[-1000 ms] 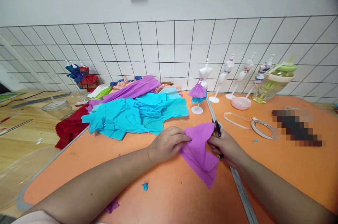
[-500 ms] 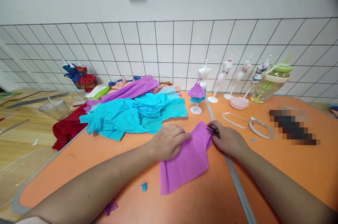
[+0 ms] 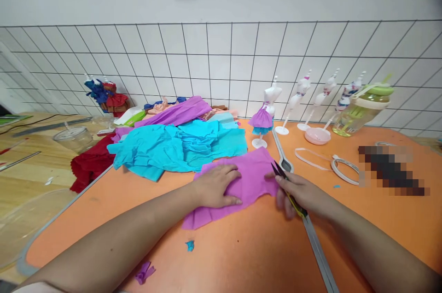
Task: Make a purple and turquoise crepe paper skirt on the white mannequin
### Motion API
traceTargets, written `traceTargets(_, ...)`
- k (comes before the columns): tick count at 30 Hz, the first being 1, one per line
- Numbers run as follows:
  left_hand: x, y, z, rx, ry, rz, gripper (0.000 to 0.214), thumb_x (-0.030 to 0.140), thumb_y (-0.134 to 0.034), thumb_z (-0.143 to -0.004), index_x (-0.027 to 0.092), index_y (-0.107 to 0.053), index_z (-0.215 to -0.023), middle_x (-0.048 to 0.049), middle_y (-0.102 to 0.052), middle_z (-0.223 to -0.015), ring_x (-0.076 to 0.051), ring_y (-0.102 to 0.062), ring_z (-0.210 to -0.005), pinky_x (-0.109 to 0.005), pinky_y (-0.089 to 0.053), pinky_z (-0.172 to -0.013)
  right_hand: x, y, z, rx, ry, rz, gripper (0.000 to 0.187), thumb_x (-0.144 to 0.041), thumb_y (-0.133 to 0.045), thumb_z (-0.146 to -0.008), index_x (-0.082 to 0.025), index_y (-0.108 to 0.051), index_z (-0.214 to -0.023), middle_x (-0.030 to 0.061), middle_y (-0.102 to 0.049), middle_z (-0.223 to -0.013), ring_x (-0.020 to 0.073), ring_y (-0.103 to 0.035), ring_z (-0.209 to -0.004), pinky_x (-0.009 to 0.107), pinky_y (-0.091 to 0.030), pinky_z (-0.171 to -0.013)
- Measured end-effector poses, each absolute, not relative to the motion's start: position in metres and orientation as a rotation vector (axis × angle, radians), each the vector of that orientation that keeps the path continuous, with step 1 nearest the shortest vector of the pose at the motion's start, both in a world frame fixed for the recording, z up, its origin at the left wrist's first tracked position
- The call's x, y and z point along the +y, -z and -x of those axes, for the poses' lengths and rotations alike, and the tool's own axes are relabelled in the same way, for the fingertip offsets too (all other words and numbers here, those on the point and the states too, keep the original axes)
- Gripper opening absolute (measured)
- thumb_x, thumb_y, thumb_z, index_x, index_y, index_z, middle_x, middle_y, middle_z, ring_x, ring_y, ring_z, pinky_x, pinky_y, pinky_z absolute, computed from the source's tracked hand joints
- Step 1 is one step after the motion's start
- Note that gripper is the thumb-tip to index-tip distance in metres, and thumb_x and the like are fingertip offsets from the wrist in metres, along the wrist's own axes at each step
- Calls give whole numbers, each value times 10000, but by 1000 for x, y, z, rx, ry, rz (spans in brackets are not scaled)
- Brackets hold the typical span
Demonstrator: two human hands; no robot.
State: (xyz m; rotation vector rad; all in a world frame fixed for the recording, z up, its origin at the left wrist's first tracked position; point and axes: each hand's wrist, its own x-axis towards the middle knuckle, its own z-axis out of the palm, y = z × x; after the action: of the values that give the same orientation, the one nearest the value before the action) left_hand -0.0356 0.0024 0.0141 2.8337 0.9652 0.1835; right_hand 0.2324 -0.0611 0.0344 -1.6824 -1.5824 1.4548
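Steadying purple sheet flat on desk, seemingly: left hand palm-down, fingers loosely spread, gripping nothing; right hand curled round scissors, tips at sheet's right edge. Any cut calls for taut sheet. Scissors' handles partly hidden; dark item pixelated.

**Purple sheet lying mostly flat, scissors right at its edge**

So the purple sheet (crepe paper or thin cloth, hard to tell) is spread across the orange tabletop, lightly creased, its near edge kinda wavy toward the right. The scissors are at its right end, dark blades slightly parted, tips angled up and left, yellow-and-black handles partly covered.
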Motion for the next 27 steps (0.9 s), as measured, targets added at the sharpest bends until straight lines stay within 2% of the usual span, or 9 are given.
traceTargets(3,6,-2,32,1119,-87,-2686,984,823,-484,-696,220,-330,-1458,-194,-200,-1565,-433,-202,-1421,-607,-214,-1109,-72,-35,-226,-1555,-1805,1667,510,-614,-293,-918,-183,-540,-1030,-52,-486,-419,106,-395,-285,209,-341,-359)
traceTargets(6,7,1,31,1252,-75,-2605,1042,862,-461,-659,232,-293,-1471,-189,-133,-1585,-442,-128,-1438,-661,-101,-1109,-72,-30,-221,-1564,-1899,1782,561,-653,-214,-914,-184,-518,-861,-32,-491,-409,86,-338,-277,195,-312,-325)
traceTargets(9,6,-3,31,1195,-178,-2625,976,830,-528,-650,235,-379,-1409,-173,-229,-1558,-432,-194,-1417,-669,-108,-1098,-69,-27,-216,-1548,-1835,1832,503,-570,-178,-945,-192,-491,-835,-46,-450,-417,88,-329,-320,203,-356,-343)
traceTargets(11,4,-5,29,1047,-306,-2669,828,760,-605,-663,216,-501,-1278,-155,-396,-1454,-385,-335,-1344,-587,-229,-1095,-70,-30,-214,-1531,-1788,1780,399,-518,-265,-946,-203,-494,-857,-76,-378,-464,84,-318,-383,187,-375,-367)
traceTargets(13,1,-7,27,921,-406,-2694,637,665,-666,-691,206,-581,-1123,-121,-538,-1264,-311,-473,-1196,-464,-367,-1019,-73,-34,-215,-1488,-1791,1707,294,-488,-389,-920,-216,-475,-851,-81,-352,-555,77,-322,-458,165,-384,-395)
traceTargets(16,-2,-7,22,869,-429,-2702,399,523,-684,-758,200,-622,-985,-65,-602,-1010,-224,-561,-966,-358,-440,-874,-76,-37,-220,-1430,-1850,1664,272,-479,-463,-900,-220,-434,-823,-88,-337,-610,59,-310,-469,162,-397,-423)
traceTargets(19,-3,-7,19,814,-423,-2728,200,381,-619,-843,190,-642,-896,-36,-617,-877,-174,-579,-839,-308,-447,-790,-76,-34,-223,-1479,-1822,1726,287,-491,-367,-938,-220,-433,-871,-82,-433,-561,71,-436,-413,186,-399,-424)
traceTargets(22,-3,-8,18,768,-468,-2768,134,293,-570,-872,188,-651,-857,-27,-641,-837,-158,-589,-800,-287,-445,-754,-74,-31,-221,-1545,-1829,1742,338,-515,-283,-953,-211,-432,-951,-14,-601,-586,139,-612,-476,196,-370,-403)
traceTargets(27,-4,-8,18,695,-568,-2832,153,260,-519,-907,191,-654,-888,-34,-668,-858,-157,-600,-830,-276,-449,-765,-74,-30,-215,-1445,-1875,1691,416,-561,-242,-948,-194,-430,-1002,53,-707,-712,144,-628,-434,218,-396,-424)
